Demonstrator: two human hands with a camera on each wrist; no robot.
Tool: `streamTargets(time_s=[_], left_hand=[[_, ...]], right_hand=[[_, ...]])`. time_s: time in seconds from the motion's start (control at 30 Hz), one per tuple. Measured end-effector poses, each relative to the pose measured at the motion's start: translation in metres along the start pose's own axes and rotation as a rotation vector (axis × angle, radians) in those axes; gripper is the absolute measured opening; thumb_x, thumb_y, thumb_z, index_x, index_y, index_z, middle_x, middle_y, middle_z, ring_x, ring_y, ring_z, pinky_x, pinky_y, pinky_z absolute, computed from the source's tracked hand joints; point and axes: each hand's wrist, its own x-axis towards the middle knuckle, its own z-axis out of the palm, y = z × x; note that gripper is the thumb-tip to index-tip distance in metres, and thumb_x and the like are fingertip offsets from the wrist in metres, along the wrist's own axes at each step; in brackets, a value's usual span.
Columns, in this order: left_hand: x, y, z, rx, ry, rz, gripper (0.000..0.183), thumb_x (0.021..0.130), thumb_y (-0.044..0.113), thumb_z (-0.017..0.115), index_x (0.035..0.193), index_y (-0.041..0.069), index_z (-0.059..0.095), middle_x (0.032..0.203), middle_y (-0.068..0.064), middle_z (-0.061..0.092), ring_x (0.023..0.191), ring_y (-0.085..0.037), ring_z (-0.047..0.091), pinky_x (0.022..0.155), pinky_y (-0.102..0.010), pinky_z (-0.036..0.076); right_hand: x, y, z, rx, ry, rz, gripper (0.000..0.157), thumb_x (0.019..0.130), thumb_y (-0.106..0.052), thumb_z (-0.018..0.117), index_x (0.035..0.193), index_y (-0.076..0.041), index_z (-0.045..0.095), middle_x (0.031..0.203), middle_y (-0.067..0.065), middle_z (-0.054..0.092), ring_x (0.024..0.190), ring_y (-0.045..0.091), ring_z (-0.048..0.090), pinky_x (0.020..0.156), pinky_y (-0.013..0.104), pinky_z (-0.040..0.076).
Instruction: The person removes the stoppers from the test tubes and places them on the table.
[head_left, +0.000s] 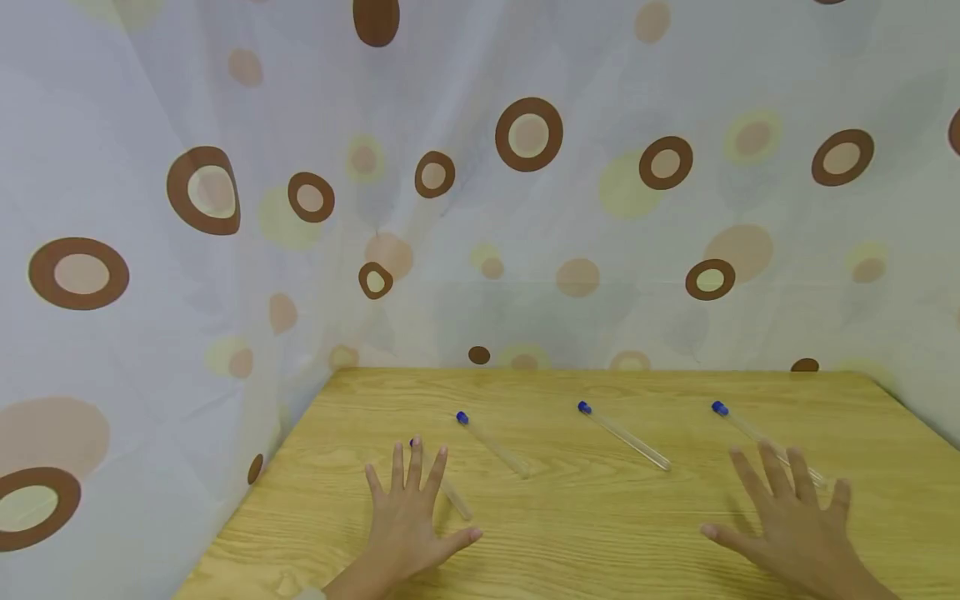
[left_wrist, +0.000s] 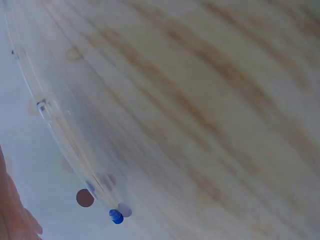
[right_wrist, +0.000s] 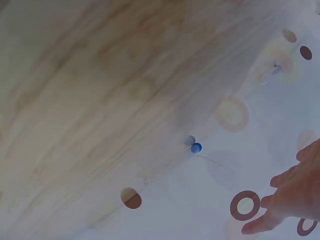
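Note:
Several clear tubes with blue caps lie slantwise on the wooden table (head_left: 570, 533). My left hand (head_left: 408, 525), fingers spread, is in front of the leftmost tube (head_left: 456, 500) and hides part of it. Just beyond is a second tube (head_left: 498, 447). A third tube (head_left: 630, 439) lies between the hands. On the right, my right hand (head_left: 795, 525) also has spread fingers, which partly cover the rightmost tube (head_left: 750, 429). Neither hand holds anything. In the wrist views, a blue cap (left_wrist: 116, 216) and another blue cap (right_wrist: 196, 147) show near the table's far edge.
A pale curtain (head_left: 465, 100) with brown, peach and yellow circles hangs behind the table and along both sides. The table's far edge (head_left: 600, 372) meets this curtain. Wood grain fills much of both wrist views.

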Motion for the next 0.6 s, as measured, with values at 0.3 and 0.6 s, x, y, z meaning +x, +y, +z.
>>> streamTargets(time_s=[0.3, 0.6], left_hand=[[0.002, 0.004, -0.002, 0.002, -0.057, -0.026, 0.102, 0.074, 0.085, 0.030, 0.147, 0.014, 0.020, 0.149, -0.029, 0.021, 0.134, -0.053, 0.020, 0.092, -0.082, 0.018], [0.005, 0.009, -0.002, -0.015, -0.099, -0.106, 0.101, 0.074, 0.078, 0.047, 0.146, 0.011, 0.024, 0.149, -0.029, 0.021, 0.134, -0.053, 0.021, 0.093, -0.081, 0.017]], right_hand=[[0.001, -0.008, 0.003, 0.025, 0.052, -0.045, 0.105, 0.077, -0.061, 0.061, 0.150, -0.013, 0.003, 0.150, 0.031, 0.005, 0.137, 0.050, -0.011, 0.092, 0.081, -0.008], [0.007, -0.022, 0.007, 0.029, 0.112, -0.091, 0.107, 0.074, -0.061, 0.063, 0.150, -0.016, 0.003, 0.150, 0.029, 0.012, 0.138, 0.049, -0.004, 0.097, 0.079, 0.000]])
